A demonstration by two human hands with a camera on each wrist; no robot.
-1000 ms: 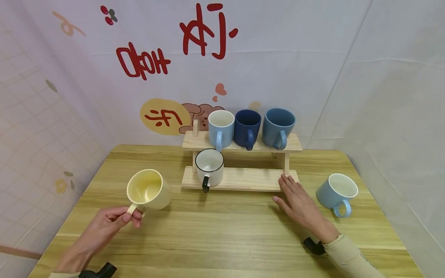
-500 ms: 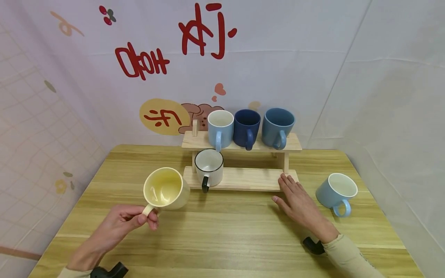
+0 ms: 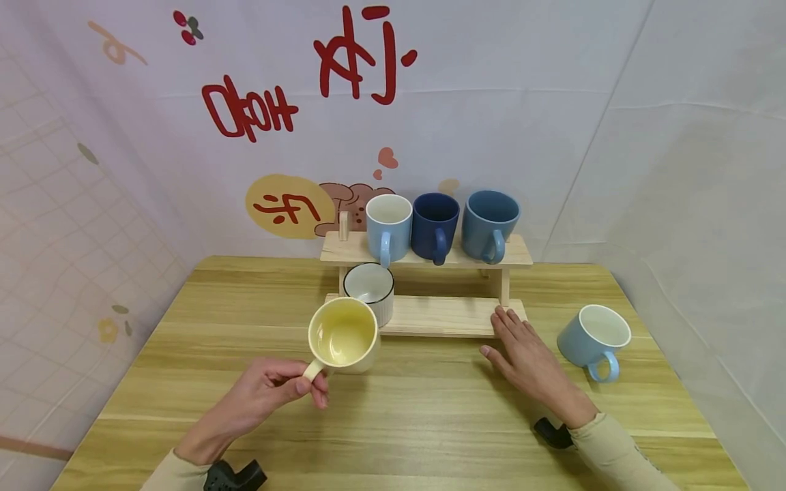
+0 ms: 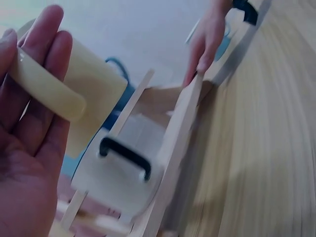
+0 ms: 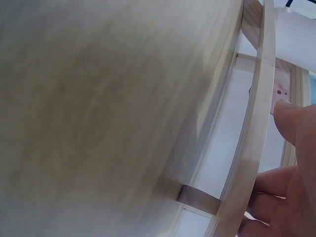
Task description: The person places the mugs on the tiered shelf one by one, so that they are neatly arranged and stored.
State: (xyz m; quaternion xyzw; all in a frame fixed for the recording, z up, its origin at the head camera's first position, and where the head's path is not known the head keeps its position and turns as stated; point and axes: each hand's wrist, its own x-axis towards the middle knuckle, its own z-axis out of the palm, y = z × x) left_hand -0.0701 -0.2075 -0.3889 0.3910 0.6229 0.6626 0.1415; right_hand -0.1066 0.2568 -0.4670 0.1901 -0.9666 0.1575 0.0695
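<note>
My left hand (image 3: pixel 270 392) pinches the handle of a pale yellow mug (image 3: pixel 345 337), which is tilted with its mouth toward the head camera. The mug hangs in front of a white ribbed mug (image 3: pixel 379 300) and hides that mug's black handle in the head view. In the left wrist view the black handle (image 4: pixel 124 157) does show. My right hand (image 3: pixel 528 358), fingers straight, rests on the right end of the lower board of a two-tier wooden rack (image 3: pixel 445 317). The right wrist view has its fingers (image 5: pixel 274 183) at the board's edge.
On the upper tier stand a light blue mug (image 3: pixel 389 228), a navy mug (image 3: pixel 434 228) and a steel-blue mug (image 3: pixel 490 228). Another light blue mug (image 3: pixel 592 344) sits on the wooden table (image 3: pixel 430 423), right of my right hand. A white printed cloth (image 3: pixel 491 136) hangs behind.
My left hand has carried the yellow mug rightward, from the left side of the table to in front of the white ribbed mug. My right hand has stayed on the rack.
</note>
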